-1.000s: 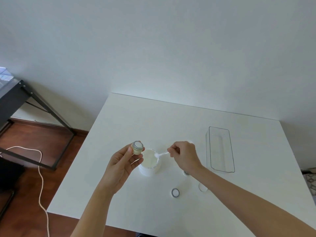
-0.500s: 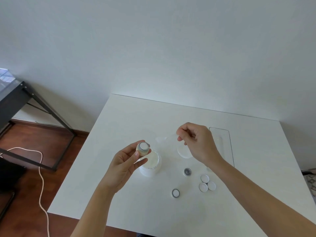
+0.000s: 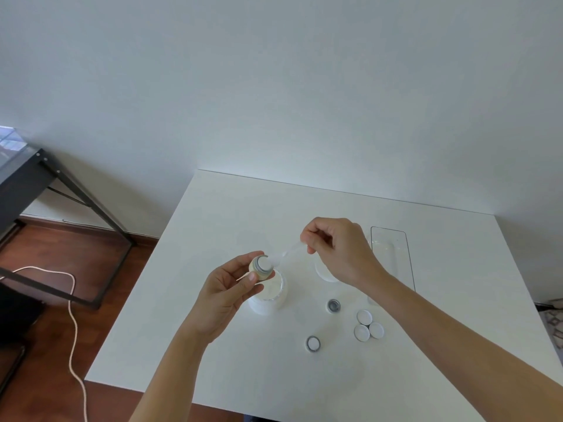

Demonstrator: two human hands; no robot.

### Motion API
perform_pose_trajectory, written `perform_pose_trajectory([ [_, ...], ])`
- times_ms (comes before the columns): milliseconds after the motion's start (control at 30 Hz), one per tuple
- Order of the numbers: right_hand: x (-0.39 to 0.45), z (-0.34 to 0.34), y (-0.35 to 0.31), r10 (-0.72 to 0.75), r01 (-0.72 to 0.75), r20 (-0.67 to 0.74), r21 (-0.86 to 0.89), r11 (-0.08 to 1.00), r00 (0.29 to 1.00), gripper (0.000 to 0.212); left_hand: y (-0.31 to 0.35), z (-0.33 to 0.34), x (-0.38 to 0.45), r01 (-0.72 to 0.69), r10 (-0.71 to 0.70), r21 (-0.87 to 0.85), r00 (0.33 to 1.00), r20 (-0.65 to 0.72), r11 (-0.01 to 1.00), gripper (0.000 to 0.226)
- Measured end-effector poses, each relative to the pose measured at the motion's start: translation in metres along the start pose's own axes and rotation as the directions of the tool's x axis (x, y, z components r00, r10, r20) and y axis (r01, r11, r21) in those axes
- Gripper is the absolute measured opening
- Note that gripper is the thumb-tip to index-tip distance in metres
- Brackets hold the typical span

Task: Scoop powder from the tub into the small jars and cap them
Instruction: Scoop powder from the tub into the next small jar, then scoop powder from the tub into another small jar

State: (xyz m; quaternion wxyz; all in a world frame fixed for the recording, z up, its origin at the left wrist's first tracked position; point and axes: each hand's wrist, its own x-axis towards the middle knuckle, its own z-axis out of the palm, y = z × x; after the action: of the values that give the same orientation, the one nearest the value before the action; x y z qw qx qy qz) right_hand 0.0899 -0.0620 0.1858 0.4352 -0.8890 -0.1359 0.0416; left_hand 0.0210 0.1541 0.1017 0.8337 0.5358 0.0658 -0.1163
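Observation:
My left hand [image 3: 227, 292] grips a small jar [image 3: 261, 267] above the open white powder tub [image 3: 272, 296]; the jar's mouth faces up and right. My right hand [image 3: 336, 249] pinches the handle of a clear plastic scoop [image 3: 286, 256], and the scoop's bowl is at the jar's mouth. Two more small open jars [image 3: 334, 306] [image 3: 313, 343] stand on the white table [image 3: 426, 376] in front of the tub. Three white caps [image 3: 368, 325] lie together to their right.
A white round lid [image 3: 324, 271] lies behind my right wrist, partly hidden. A clear rectangular tray [image 3: 396, 254] sits at the right rear of the table. A black metal frame table [image 3: 45, 190] and a white cable [image 3: 73, 315] are on the wooden floor to the left.
The scoop left the tub, swung up and right, then came back left to the jar's mouth. My left hand lifted the jar slightly and tilted it toward the scoop.

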Motion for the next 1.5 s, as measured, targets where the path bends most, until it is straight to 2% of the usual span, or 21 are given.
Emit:
perform_pose_trajectory([
  [267, -0.006, 0.003, 0.002, 0.038, -0.038, 0.0, 0.032, 0.999, 0.999, 0.019, -0.002, 0.004, 0.0, -0.089, 0.088, -0.035, 0.995, -0.036, 0.995, 0.035],
  [433, -0.01, 0.007, 0.004, 0.059, -0.059, -0.011, 0.058, 0.997, 0.998, 0.02, -0.004, 0.006, -0.001, -0.157, 0.157, 0.002, 0.986, -0.054, 0.988, 0.035],
  [567, -0.013, 0.012, 0.009, 0.131, -0.136, 0.049, 0.13, 0.982, 0.99, 0.02, -0.006, 0.006, -0.002, -0.188, 0.189, 0.021, 0.979, -0.079, 0.982, 0.036],
  [633, -0.014, 0.014, 0.014, 0.209, -0.226, 0.095, 0.255, 0.94, 0.973, 0.019, -0.008, 0.005, -0.002, -0.193, 0.194, 0.019, 0.975, -0.11, 0.981, 0.039],
  [733, -0.013, 0.016, 0.029, 0.349, -0.36, 0.119, 0.495, 0.791, 0.93, 0.019, -0.01, 0.002, -0.004, -0.188, 0.184, -0.01, 0.969, -0.166, 0.982, 0.041],
  [800, -0.011, 0.022, 0.042, 0.422, -0.398, 0.085, 0.538, 0.743, 0.903, 0.017, -0.011, -0.001, -0.006, -0.181, 0.173, -0.026, 0.968, -0.18, 0.983, 0.042],
  [900, -0.012, 0.044, 0.058, 0.395, -0.355, -0.041, 0.36, 0.862, 0.918, 0.013, -0.014, -0.005, -0.01, -0.171, 0.161, -0.039, 0.97, -0.181, 0.985, 0.042],
  [967, -0.015, 0.06, 0.063, 0.248, -0.227, -0.091, 0.197, 0.954, 0.964, 0.013, -0.017, -0.006, -0.011, -0.161, 0.152, -0.032, 0.97, -0.188, 0.986, 0.042],
  [1033, -0.018, 0.073, 0.069, 0.057, -0.057, -0.04, 0.002, 0.998, 0.998, 0.01, -0.019, -0.007, -0.012, -0.153, 0.145, -0.023, 0.97, -0.193, 0.988, 0.039],
  [1067, -0.019, 0.077, 0.073, -0.039, 0.041, 0.021, -0.121, 0.992, 0.999, 0.01, -0.02, -0.007, -0.012, -0.148, 0.141, -0.02, 0.97, -0.197, 0.989, 0.038],
  [1133, -0.023, 0.079, 0.081, -0.202, 0.253, 0.175, -0.354, 0.9, 0.964, 0.013, -0.022, -0.008, -0.011, -0.137, 0.13, -0.019, 0.971, -0.202, 0.99, 0.037],
  [1233, -0.03, 0.071, 0.091, -0.312, 0.419, 0.289, -0.478, 0.772, 0.905, 0.023, -0.024, -0.008, -0.01, -0.116, 0.114, 0.001, 0.975, -0.191, 0.993, 0.038],
  [1300, -0.034, 0.062, 0.093, -0.343, 0.422, 0.248, -0.472, 0.774, 0.906, 0.02, -0.026, -0.006, -0.009, -0.095, 0.098, 0.027, 0.979, -0.179, 0.995, 0.039],
  [1367, -0.04, 0.05, 0.094, -0.305, 0.316, 0.091, -0.376, 0.871, 0.948, 0.012, -0.028, 0.0, -0.006, -0.057, 0.067, 0.059, 0.983, -0.171, 0.997, 0.043],
  [1433, -0.045, 0.035, 0.095, -0.148, 0.12, -0.128, -0.203, 0.972, 0.981, 0.006, -0.032, 0.009, -0.004, -0.01, 0.025, 0.105, 0.989, -0.146, 0.994, 0.047],
  [1500, -0.051, 0.016, 0.101, 0.052, -0.064, -0.287, -0.032, 0.997, 0.957, 0.007, -0.041, 0.021, 0.0, 0.039, -0.023, 0.149, 0.994, -0.105, 0.988, 0.051],
])
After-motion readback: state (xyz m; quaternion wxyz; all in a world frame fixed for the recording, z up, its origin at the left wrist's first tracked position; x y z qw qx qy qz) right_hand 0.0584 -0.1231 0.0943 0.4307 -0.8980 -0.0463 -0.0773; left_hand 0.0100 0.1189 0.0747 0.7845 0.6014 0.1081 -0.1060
